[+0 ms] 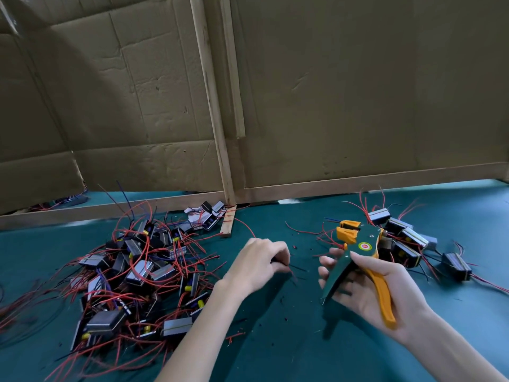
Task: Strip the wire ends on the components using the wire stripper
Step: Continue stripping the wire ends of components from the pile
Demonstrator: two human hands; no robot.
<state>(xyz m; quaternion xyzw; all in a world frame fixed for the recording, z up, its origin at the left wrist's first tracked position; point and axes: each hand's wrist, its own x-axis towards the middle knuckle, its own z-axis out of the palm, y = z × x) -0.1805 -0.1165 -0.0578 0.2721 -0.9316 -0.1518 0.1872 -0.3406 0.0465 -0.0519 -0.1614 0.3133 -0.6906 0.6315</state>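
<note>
Two heaps of components flank the wire stripper (363, 245): big heap (132, 274) well to its left, small heap (405, 235) just behind it to the right. Its handles sit in the right hand (358, 293), fingers wrapped round them, handles sprung apart. Just left of it the left hand (257, 261) pinches thin leads (297, 267), tips aimed at the stripper, not touching. Leads look light, floppy, easily nicked, so I'd hold close to the tip. Component body in that fist? Can't tell.

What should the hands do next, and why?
Probably move the left hand so its thin wires slip into the wire stripper. The ends poke from that curled hand toward the tool, and the right hand holds it with handles spread, seemingly nothing in it yet.
</note>
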